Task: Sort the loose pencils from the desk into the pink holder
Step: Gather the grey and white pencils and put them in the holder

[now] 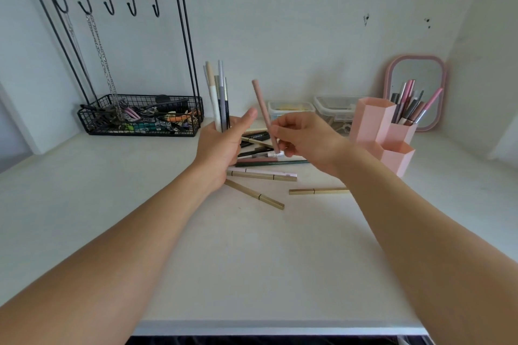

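The white desk (117, 204) fills the near and middle ground, with a black wire rack (140, 115) of hooks and a cluttered basket at the far left and a pink-framed mirror (416, 92) leaning at the far right. Just in front of the mirror stands the pink holder (372, 123), a cluster of hexagonal tubes; its far-right tube already carries several pencils, while the tall tube nearest the hands shows an open mouth. Two clear lidded boxes (333, 106) sit behind the hands, left of the holder. The left hand (221, 145) is curled round a bundle of pencils (220, 98), held upright with their ends pointing up and far. The right hand (308, 140) pinches a pink pencil (262, 106) near its lower end; its long axis runs close to upright, tilted slightly left at the top. The holder lies to the right of this hand and a little farther off, so the right hand is plainly the nearer of the two, and the pencil looks to need little more than a carry rightward and a drop into a tube. Loose pencils (263, 175) remain scattered on the desk between and below the hands, among them three gold ones lying mostly left-to-right, so the sorting seems only partly done.
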`<action>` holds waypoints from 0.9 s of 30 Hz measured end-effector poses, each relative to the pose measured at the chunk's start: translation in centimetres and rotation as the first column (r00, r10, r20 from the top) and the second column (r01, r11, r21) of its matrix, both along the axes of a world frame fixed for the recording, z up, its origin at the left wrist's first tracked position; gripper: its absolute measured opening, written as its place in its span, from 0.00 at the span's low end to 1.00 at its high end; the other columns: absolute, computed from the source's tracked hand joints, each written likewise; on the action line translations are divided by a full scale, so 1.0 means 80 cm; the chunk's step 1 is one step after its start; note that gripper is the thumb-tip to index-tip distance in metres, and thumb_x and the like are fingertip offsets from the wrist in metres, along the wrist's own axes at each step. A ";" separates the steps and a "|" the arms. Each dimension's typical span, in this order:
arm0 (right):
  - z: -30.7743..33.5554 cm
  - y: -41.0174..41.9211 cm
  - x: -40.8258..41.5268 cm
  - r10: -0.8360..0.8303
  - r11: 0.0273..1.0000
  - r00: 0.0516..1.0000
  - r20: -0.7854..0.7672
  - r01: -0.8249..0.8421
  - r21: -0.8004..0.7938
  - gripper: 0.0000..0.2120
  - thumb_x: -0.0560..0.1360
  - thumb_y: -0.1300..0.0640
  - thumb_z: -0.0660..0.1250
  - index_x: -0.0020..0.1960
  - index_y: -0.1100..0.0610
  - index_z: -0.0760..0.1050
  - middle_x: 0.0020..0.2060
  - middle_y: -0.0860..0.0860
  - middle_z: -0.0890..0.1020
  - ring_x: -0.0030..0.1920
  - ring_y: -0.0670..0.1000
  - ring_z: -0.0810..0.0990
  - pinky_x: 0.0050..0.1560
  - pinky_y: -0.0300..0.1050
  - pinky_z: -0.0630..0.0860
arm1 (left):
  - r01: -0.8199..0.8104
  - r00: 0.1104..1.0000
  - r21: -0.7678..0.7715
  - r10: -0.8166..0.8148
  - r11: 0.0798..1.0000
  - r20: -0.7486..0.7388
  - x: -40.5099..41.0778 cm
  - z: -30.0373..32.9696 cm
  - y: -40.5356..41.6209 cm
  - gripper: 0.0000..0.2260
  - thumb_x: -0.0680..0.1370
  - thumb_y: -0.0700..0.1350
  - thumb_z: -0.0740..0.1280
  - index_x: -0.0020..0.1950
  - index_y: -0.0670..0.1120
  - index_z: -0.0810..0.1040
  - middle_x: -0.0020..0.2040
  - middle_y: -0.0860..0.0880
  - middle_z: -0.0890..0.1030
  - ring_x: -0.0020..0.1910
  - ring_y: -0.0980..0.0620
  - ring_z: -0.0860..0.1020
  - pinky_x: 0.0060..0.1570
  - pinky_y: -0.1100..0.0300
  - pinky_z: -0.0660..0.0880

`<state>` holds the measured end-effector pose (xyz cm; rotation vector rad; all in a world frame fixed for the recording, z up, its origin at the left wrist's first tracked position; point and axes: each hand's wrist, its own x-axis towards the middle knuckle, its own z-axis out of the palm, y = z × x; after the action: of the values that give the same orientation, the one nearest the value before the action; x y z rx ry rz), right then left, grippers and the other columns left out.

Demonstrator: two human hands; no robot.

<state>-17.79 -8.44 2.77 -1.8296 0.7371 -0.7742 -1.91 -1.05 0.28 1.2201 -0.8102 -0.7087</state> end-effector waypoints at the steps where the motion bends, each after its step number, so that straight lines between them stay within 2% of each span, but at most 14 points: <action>1: -0.002 0.004 0.005 0.036 0.998 0.997 0.063 -0.038 0.041 0.06 0.80 0.62 0.65 0.50 0.64 0.79 0.35 0.54 0.78 0.34 0.49 0.75 0.35 0.40 0.74 | 0.035 0.999 0.000 -0.035 0.999 0.013 -0.002 -0.001 0.000 0.25 0.63 0.64 0.78 0.46 0.47 0.78 0.25 0.55 0.62 0.23 0.54 0.57 0.23 0.63 0.56; 4: -0.010 0.013 0.016 0.109 0.983 0.976 0.186 -0.133 0.126 0.09 0.80 0.62 0.64 0.55 0.66 0.79 0.35 0.53 0.79 0.36 0.48 0.77 0.37 0.40 0.76 | 0.126 0.990 -0.001 -0.125 0.992 0.071 -0.005 -0.003 0.000 0.24 0.63 0.63 0.80 0.46 0.48 0.78 0.27 0.51 0.71 0.24 0.54 0.61 0.24 0.63 0.56; 7: -0.017 0.017 0.023 0.103 0.988 0.975 0.196 -0.124 0.097 0.09 0.79 0.62 0.66 0.55 0.67 0.80 0.38 0.55 0.82 0.36 0.48 0.79 0.40 0.40 0.78 | 0.122 0.985 0.012 -0.123 0.992 0.118 -0.006 -0.006 -0.002 0.24 0.67 0.64 0.78 0.49 0.46 0.80 0.34 0.47 0.79 0.28 0.52 0.74 0.25 0.65 0.65; 9: -0.021 0.022 0.029 0.063 0.994 0.976 0.210 -0.080 0.074 0.08 0.78 0.63 0.68 0.53 0.67 0.81 0.39 0.57 0.83 0.36 0.48 0.80 0.40 0.40 0.79 | 0.081 0.981 0.025 -0.084 0.996 0.176 -0.009 -0.007 -0.003 0.24 0.72 0.62 0.75 0.51 0.41 0.80 0.34 0.48 0.79 0.32 0.50 0.77 0.27 0.64 0.69; 12: -0.027 0.031 0.035 0.004 0.995 0.959 0.284 -0.031 0.091 0.04 0.76 0.67 0.70 0.48 0.67 0.82 0.35 0.57 0.84 0.34 0.50 0.82 0.40 0.40 0.81 | 0.041 0.968 0.023 -0.045 0.999 0.245 -0.010 -0.009 -0.007 0.20 0.78 0.56 0.70 0.50 0.38 0.78 0.34 0.44 0.76 0.35 0.45 0.78 0.24 0.64 0.68; 14: -0.027 0.034 0.036 0.005 0.992 0.949 0.314 -0.045 0.122 0.02 0.75 0.68 0.71 0.46 0.67 0.82 0.34 0.57 0.84 0.34 0.51 0.83 0.40 0.40 0.82 | 0.020 0.962 0.038 -0.029 0.999 0.272 -0.009 -0.010 -0.007 0.20 0.79 0.56 0.66 0.50 0.38 0.79 0.32 0.43 0.75 0.31 0.45 0.78 0.22 0.64 0.65; 16: -0.025 0.033 0.034 0.009 0.989 0.951 0.310 -0.054 0.139 0.03 0.74 0.67 0.72 0.47 0.66 0.82 0.36 0.57 0.84 0.35 0.51 0.83 0.42 0.43 0.83 | -0.018 0.957 0.055 0.001 0.998 0.291 -0.009 -0.008 -0.006 0.19 0.81 0.55 0.64 0.44 0.39 0.78 0.27 0.46 0.74 0.24 0.51 0.73 0.22 0.64 0.64; 18: -0.023 0.023 0.030 -0.061 0.998 0.978 0.201 0.059 0.014 0.05 0.73 0.63 0.74 0.48 0.63 0.83 0.38 0.55 0.85 0.35 0.46 0.82 0.41 0.41 0.82 | -0.048 0.960 0.046 0.033 0.998 0.279 -0.008 -0.007 -0.004 0.18 0.83 0.54 0.62 0.40 0.42 0.74 0.23 0.49 0.73 0.20 0.53 0.70 0.22 0.63 0.65; 20: -0.021 0.008 0.023 -0.196 0.938 0.980 -0.027 0.179 -0.298 0.04 0.73 0.59 0.74 0.47 0.57 0.84 0.39 0.49 0.85 0.31 0.37 0.78 0.36 0.30 0.74 | -0.071 0.968 0.029 0.062 0.997 0.242 -0.006 -0.004 -0.003 0.16 0.84 0.52 0.60 0.41 0.44 0.72 0.24 0.49 0.74 0.22 0.51 0.75 0.22 0.62 0.66; 22: -0.020 -0.003 0.014 -0.265 0.865 0.944 -0.198 0.142 -0.480 0.04 0.73 0.57 0.74 0.46 0.55 0.84 0.41 0.47 0.84 0.33 0.38 0.76 0.35 0.29 0.70 | -0.089 0.984 0.039 0.082 0.995 0.157 0.000 -0.001 -0.003 0.13 0.84 0.51 0.59 0.43 0.45 0.71 0.25 0.50 0.74 0.26 0.49 0.80 0.22 0.63 0.68; 25: -0.026 -0.011 0.006 -0.262 0.844 0.887 -0.381 0.019 -0.537 0.05 0.74 0.55 0.73 0.48 0.55 0.83 0.43 0.48 0.84 0.39 0.44 0.77 0.36 0.32 0.70 | -0.068 0.998 0.062 0.067 0.996 0.009 0.006 0.001 -0.005 0.10 0.83 0.51 0.62 0.47 0.47 0.69 0.25 0.52 0.73 0.24 0.52 0.75 0.21 0.64 0.63; 27: -0.032 -0.011 0.007 -0.249 0.842 0.860 -0.446 -0.035 -0.538 0.04 0.74 0.55 0.73 0.48 0.54 0.84 0.43 0.49 0.84 0.40 0.47 0.79 0.37 0.34 0.70 | -0.049 0.997 0.059 0.052 0.997 -0.048 0.009 0.000 -0.006 0.11 0.82 0.52 0.66 0.45 0.48 0.68 0.25 0.53 0.71 0.22 0.54 0.70 0.19 0.65 0.59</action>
<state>-17.21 -9.35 0.24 -2.5742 1.0434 -0.6082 -1.19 -1.51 0.29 1.2658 -0.7193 -0.7224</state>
